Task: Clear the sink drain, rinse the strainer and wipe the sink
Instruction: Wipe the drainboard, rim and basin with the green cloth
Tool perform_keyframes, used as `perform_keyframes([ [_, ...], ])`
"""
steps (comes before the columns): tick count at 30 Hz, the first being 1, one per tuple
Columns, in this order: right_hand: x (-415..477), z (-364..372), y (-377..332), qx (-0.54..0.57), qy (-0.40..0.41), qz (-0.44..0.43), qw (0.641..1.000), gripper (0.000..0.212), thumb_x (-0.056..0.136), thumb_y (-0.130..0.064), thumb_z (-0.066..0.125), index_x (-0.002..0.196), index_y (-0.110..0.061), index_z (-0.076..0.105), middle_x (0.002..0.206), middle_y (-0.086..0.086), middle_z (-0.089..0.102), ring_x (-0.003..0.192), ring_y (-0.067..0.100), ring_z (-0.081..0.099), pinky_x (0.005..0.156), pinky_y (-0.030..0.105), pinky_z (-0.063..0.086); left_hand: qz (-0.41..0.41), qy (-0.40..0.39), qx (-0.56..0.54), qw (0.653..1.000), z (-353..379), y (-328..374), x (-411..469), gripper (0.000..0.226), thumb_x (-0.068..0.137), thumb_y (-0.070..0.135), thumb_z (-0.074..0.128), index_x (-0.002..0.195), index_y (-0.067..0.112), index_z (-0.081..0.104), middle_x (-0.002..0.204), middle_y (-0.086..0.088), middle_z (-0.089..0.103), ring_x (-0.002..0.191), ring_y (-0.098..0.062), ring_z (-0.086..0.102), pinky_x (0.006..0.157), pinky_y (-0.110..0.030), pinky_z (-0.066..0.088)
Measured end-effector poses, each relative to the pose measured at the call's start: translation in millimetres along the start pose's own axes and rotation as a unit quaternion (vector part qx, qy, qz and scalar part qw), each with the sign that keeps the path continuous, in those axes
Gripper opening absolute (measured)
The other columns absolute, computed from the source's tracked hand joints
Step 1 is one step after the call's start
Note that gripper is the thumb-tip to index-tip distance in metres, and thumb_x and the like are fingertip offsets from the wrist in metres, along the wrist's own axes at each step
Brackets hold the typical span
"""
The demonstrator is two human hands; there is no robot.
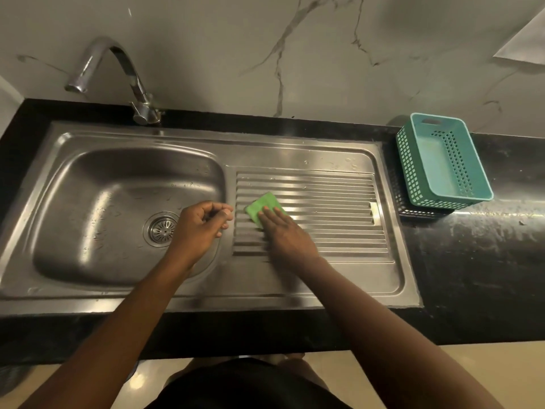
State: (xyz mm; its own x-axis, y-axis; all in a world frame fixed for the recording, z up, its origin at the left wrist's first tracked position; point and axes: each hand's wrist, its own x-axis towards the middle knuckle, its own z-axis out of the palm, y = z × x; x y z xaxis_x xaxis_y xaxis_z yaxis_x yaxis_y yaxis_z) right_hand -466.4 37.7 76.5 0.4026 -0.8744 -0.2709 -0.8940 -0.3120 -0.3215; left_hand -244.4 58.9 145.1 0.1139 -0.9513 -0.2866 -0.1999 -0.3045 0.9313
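- Two bare forearms reach over the front edge of the black counter to the steel sink.
- The right hand lies flat, fingers straight, pressing a green scrub pad onto the ribbed drainboard, near its left end.
- The pad looks light, thin and soft. It likely bends into the grooves, so a flat palm should drive it better than a pinch, and when wet it may slide.
- The left hand hovers over the basin's right rim with fingers curled to the thumb. I cannot tell whether it pinches anything.
- The drain strainer sits seated in the basin floor, just left of that hand. It is small, stiff metal and probably slick, so it is best lifted by its rim.
- Water droplets bead on the basin.
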Motion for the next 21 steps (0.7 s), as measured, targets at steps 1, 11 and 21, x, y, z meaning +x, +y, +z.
perform_keyframes([
  [1, -7.2, -2.8, 15.2, -0.002, 0.006, 0.014, 1.0, 0.067, 0.101, -0.014, 0.048, 0.164, -0.02, 0.026, 0.172, 0.001, 0.02, 0.16, 0.022, 0.017, 0.129, 0.036, 0.018, -0.002, -0.002, 0.002, 1.0, 0.2, -1.0, -0.9, 0.015, 0.101, 0.013, 0.066, 0.102, 0.021, 0.078, 0.096, -0.002, 0.081, 0.083, -0.011, 0.073, 0.076, -0.03, 0.059],
  [11, -45.3, -50.7, 136.9, -0.001, 0.009, 0.234, 0.972, 0.069, 0.097, -0.014, 0.062, 0.159, -0.01, 0.032, 0.168, 0.014, 0.029, 0.155, 0.033, 0.028, 0.123, 0.046, 0.032, 0.001, -0.019, 0.013, 1.0, -1.6, -6.5, 1.3, 0.017, 0.101, 0.017, 0.067, 0.098, 0.029, 0.077, 0.092, 0.007, 0.081, 0.083, -0.008, 0.074, 0.075, -0.029, 0.06],
  [21, 5.5, -8.3, 9.0, -0.045, -0.011, 0.132, 0.99, 0.074, 0.102, -0.019, 0.046, 0.165, -0.007, 0.01, 0.174, 0.013, 0.007, 0.16, 0.038, 0.004, 0.131, 0.046, 0.006, 0.0, -0.033, -0.002, 0.999, 20.5, -6.5, 2.2, 0.014, 0.099, 0.016, 0.068, 0.099, 0.024, 0.079, 0.093, -0.002, 0.081, 0.086, -0.016, 0.074, 0.074, -0.025, 0.059],
])
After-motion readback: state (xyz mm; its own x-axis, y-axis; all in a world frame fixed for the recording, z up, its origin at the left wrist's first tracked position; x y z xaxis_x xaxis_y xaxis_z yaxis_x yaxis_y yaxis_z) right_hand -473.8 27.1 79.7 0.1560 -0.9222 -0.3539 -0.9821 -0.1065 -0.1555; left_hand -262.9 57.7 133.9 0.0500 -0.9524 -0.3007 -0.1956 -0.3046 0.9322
